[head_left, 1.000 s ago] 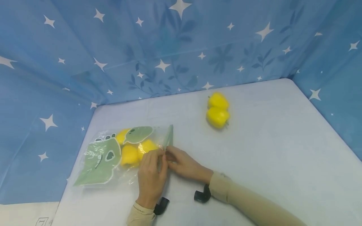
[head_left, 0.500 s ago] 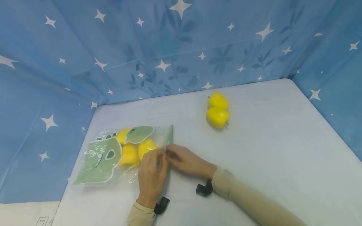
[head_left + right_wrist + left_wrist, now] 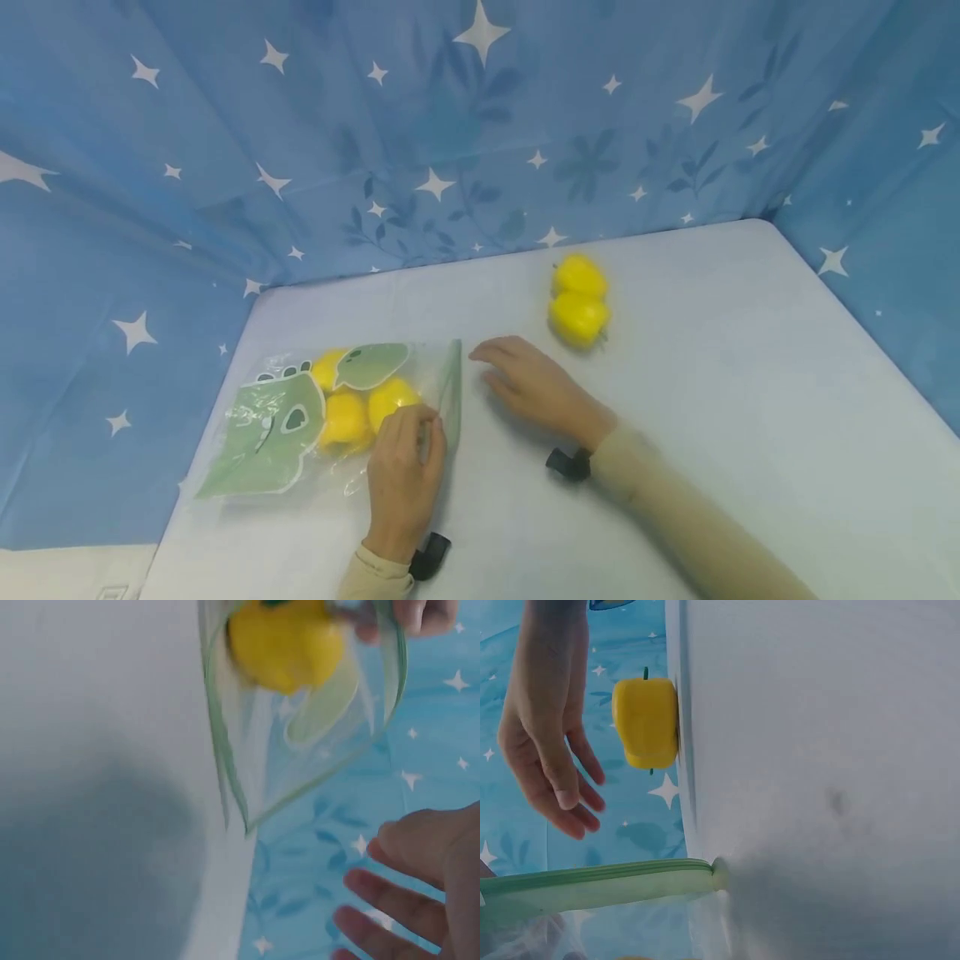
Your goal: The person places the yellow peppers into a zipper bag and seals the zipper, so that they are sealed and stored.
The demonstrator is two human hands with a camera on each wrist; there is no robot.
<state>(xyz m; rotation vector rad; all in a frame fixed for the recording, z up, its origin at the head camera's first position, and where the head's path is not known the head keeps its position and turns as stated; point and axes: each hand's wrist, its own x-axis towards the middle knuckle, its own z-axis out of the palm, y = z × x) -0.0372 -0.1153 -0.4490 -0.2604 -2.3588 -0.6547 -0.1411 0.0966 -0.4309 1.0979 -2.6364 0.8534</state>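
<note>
A clear zip bag (image 3: 273, 437) printed with a green dinosaur lies on the left of the table, with yellow bell peppers (image 3: 345, 418) inside. My left hand (image 3: 402, 483) pinches the green rim at the bag's right end. In the right wrist view the bag's mouth gapes, showing a pepper (image 3: 289, 649) within. My right hand (image 3: 543, 387) is held over the table, right of the bag and apart from it, fingers loosely bent and holding nothing. Two loose yellow bell peppers, a nearer one (image 3: 579, 319) and a farther one (image 3: 580, 277), sit touching beyond my right hand.
The white table (image 3: 712, 375) ends at a blue curtain (image 3: 480, 125) with white stars along its back and sides. A black wrist camera mount (image 3: 430, 557) sits at my left wrist and a second mount (image 3: 568, 464) at my right.
My right hand has let go of the bag's green rim and moved right and toward the back, nearer the loose peppers. The left hand has stayed at the rim.
</note>
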